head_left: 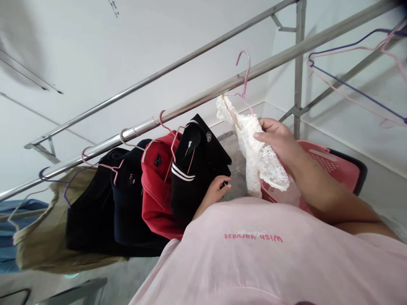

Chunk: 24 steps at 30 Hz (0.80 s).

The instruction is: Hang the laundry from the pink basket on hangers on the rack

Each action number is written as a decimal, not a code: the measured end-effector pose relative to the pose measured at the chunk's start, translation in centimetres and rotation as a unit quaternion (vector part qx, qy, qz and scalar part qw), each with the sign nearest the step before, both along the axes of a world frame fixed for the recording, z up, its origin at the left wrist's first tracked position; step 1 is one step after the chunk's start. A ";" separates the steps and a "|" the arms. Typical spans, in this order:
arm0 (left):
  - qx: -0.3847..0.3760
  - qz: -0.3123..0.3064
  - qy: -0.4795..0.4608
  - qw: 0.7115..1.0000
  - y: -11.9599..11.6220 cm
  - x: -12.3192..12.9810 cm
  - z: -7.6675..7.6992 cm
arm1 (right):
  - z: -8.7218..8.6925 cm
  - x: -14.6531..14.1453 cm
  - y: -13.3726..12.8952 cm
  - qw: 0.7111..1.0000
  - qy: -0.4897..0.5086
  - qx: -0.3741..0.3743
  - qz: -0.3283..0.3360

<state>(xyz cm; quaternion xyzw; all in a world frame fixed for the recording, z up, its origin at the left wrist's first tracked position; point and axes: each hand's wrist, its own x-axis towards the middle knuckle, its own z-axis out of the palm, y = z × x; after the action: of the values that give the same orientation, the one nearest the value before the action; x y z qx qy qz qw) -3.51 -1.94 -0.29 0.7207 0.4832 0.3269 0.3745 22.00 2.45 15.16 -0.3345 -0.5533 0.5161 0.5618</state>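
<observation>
A white lace garment [251, 140] hangs on a pink hanger [245, 78], whose hook rises in front of the metal rail [271, 63]; whether the hook rests on it I cannot tell. My right hand [276, 137] pinches the garment's upper edge near the shoulder, thumb in front. Lower down, my left hand [216, 190] is beside the black garment with white stripes [190, 182], its fingers bent; nothing shows between them. That black garment hangs on the rail from another pink hanger [173, 131].
Red [155, 190], navy [127, 212], black [85, 216] and tan [47, 241] clothes hang further left. At the right are a pink basket [341, 165] and spare purple and pink hangers [352, 80]. A second metal rail [159, 72] runs behind, near the wall.
</observation>
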 end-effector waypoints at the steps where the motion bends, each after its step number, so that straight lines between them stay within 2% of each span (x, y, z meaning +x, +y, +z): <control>1: -0.001 -0.001 0.001 1.000 0.0 -0.1 -0.1 | -0.4 -0.2 0.0 1.000 -0.007 0.002 0.002; 6: -0.010 -0.014 0.011 1.000 0.1 0.1 -0.2 | -1.8 -0.7 0.1 0.999 -0.030 -0.003 0.026; 10: -0.017 -0.042 0.029 0.999 0.5 0.7 0.1 | -2.7 -0.5 0.0 0.996 -0.054 0.030 0.061; 14: -0.017 -0.085 0.054 0.995 0.7 1.4 0.8 | -4.7 0.9 -0.2 0.998 -0.047 0.034 0.013; 17: -0.010 -0.114 0.062 0.991 0.7 1.6 0.9 | -7.9 3.5 0.6 0.998 -0.047 -0.025 -0.043; 19: -0.009 -0.127 0.061 0.990 0.8 1.5 0.8 | -11.0 6.4 1.4 0.992 -0.066 -0.070 -0.082; 21: -0.010 -0.131 0.068 0.989 0.8 1.4 0.7 | -14.4 9.7 2.1 0.976 -0.115 -0.096 -0.155; 24: -0.020 -0.133 0.086 0.987 0.7 1.5 0.7 | -19.1 14.1 2.0 0.959 -0.165 -0.123 -0.196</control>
<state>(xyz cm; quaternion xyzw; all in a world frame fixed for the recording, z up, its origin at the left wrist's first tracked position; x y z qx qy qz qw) -2.05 -1.24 0.44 0.7965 0.4198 0.2010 0.3859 36.14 4.49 -3.91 -0.5833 -0.4939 0.3976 0.5077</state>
